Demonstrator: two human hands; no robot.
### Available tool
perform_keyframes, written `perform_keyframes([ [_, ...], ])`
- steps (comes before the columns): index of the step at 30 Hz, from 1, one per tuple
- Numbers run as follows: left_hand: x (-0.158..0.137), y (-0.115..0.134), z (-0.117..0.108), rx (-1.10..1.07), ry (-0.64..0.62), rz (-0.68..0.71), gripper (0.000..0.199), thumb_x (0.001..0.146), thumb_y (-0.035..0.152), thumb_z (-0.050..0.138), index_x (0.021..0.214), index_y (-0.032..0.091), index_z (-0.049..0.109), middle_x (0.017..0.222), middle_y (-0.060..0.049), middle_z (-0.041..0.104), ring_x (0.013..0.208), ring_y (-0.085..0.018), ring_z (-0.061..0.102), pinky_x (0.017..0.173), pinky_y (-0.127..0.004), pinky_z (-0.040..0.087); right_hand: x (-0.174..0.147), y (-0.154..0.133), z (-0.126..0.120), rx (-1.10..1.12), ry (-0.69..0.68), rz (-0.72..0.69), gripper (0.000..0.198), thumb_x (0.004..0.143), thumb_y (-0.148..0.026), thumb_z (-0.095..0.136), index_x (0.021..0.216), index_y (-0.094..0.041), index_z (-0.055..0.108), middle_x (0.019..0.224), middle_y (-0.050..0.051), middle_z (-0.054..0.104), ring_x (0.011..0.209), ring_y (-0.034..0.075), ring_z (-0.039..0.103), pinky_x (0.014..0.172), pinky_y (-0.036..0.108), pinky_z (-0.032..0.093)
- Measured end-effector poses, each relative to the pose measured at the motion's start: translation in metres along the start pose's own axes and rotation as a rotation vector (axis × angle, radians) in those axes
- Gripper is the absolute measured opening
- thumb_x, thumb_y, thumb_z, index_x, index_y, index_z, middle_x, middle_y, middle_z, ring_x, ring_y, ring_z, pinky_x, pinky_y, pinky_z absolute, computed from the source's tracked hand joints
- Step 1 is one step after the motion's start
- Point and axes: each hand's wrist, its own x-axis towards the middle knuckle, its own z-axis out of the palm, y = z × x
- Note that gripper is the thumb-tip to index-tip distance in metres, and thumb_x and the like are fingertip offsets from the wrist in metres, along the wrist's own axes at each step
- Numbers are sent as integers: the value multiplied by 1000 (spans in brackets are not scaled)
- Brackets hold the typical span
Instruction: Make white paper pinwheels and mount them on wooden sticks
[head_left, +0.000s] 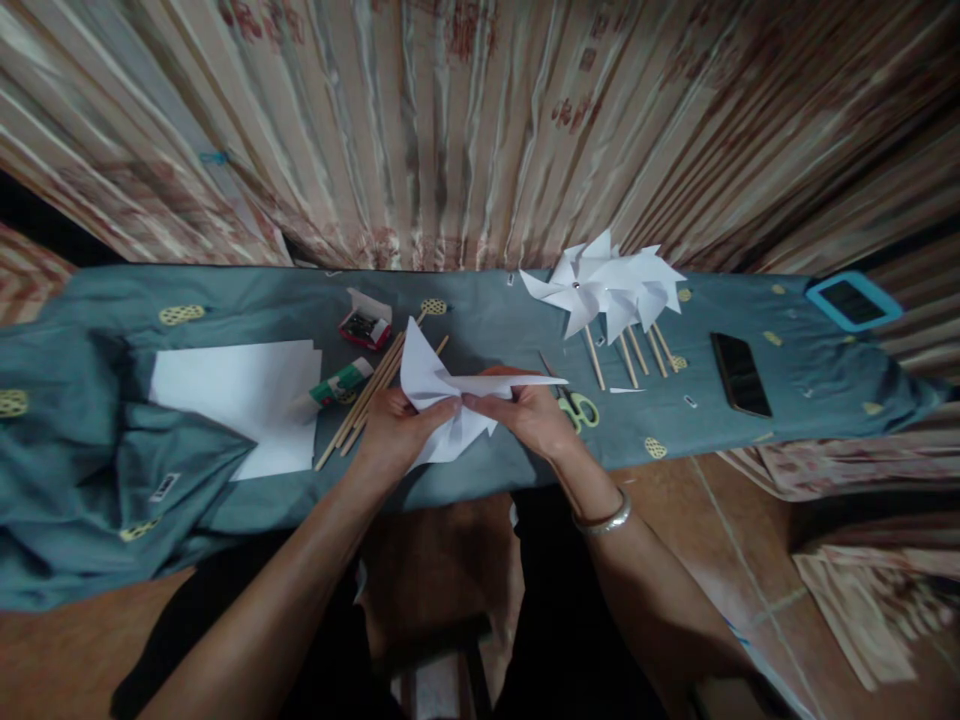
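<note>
A white paper pinwheel (431,385) is held over the table's front half, its folded blades sticking out to several sides. My left hand (401,425) grips it from the left, thumb pressed near the centre. From the right, my right hand (529,405) pinches the same paper, its thumb close to the other thumb. The fingers beneath the paper are hidden. Several wooden sticks (367,400) lie beside my left hand, partly behind the pinwheel. Scissors with pale green handles (579,410) lie just right of my right hand.
White paper sheets (240,390) lie at left, with a green glue stick (341,383) at their edge. Behind it stands an opened small red box (366,325). Several finished pinwheels (600,280) lie at back right, near a dark phone (740,373) and a blue-framed device (853,300).
</note>
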Motion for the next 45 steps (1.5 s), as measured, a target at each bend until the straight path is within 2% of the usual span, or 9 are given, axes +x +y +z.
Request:
perform_keyframes([
  [19, -2, 2, -2, 17, -37, -4, 23, 52, 29, 82, 68, 15, 73, 65, -2, 73, 58, -17, 64, 57, -26, 51, 0, 5, 4, 20, 7, -4, 29, 64, -41, 77, 76, -17, 67, 61, -3, 58, 55, 10, 47, 52, 25, 35],
  [22, -1, 2, -6, -15, -57, -56, 33, 52, 38, 83, 72, 14, 73, 68, -4, 73, 62, -19, 66, 62, -29, 54, 0, 5, 2, 67, 4, 10, 28, 64, -41, 77, 77, -18, 68, 63, -3, 61, 56, 11, 50, 53, 25, 38],
  [26, 11, 1, -17, -80, -71, 3, 47, 71, 59, 65, 81, 14, 71, 77, -7, 73, 73, -21, 68, 72, -33, 55, -5, 2, -5, 34, 59, -32, 22, 66, -36, 76, 78, -19, 70, 66, -2, 65, 58, 13, 55, 55, 26, 42],
  [28, 19, -1, -24, 73, -25, 87, 45, 80, 56, 55, 82, 14, 71, 78, -7, 73, 76, -22, 68, 73, -33, 55, -9, -1, -8, -49, 78, -101, 16, 68, -32, 75, 77, -20, 71, 70, -2, 67, 63, 15, 59, 59, 26, 44],
  [30, 26, -3, -29, 366, -3, 209, 35, 83, 44, 52, 83, 15, 71, 81, -7, 73, 80, -23, 67, 75, -33, 54, -16, -5, -10, -143, 58, -174, 10, 72, -28, 73, 78, -20, 72, 76, -1, 70, 72, 17, 63, 65, 27, 47],
  [33, 34, -10, -33, 739, -71, 440, 23, 80, 29, 55, 89, 15, 71, 94, -9, 72, 90, -25, 66, 81, -35, 52, -26, -9, -10, -217, 1, -263, 8, 77, -25, 68, 81, -20, 72, 82, 1, 73, 80, 18, 67, 73, 29, 50],
  [37, 45, -23, -34, 991, -150, 624, 28, 84, 24, 52, 104, 14, 68, 106, -12, 68, 105, -27, 61, 93, -39, 48, -36, -8, -11, -264, -55, -379, 11, 80, -20, 62, 86, -20, 71, 87, 2, 73, 83, 18, 66, 76, 30, 49],
  [41, 54, -31, -33, 1034, -159, 596, 28, 86, 20, 46, 100, 14, 70, 99, -11, 68, 98, -25, 62, 88, -37, 49, -41, -8, -14, -309, -54, -462, 16, 80, -14, 57, 88, -19, 70, 89, 3, 72, 86, 17, 65, 78, 31, 47],
  [45, 47, -25, -25, 713, -114, 447, 32, 81, 32, 56, 103, 14, 70, 98, -10, 72, 87, -23, 66, 78, -33, 52, -48, -15, -13, -300, -29, -539, 18, 82, -13, 55, 91, -20, 69, 90, 3, 71, 87, 17, 64, 80, 31, 46],
])
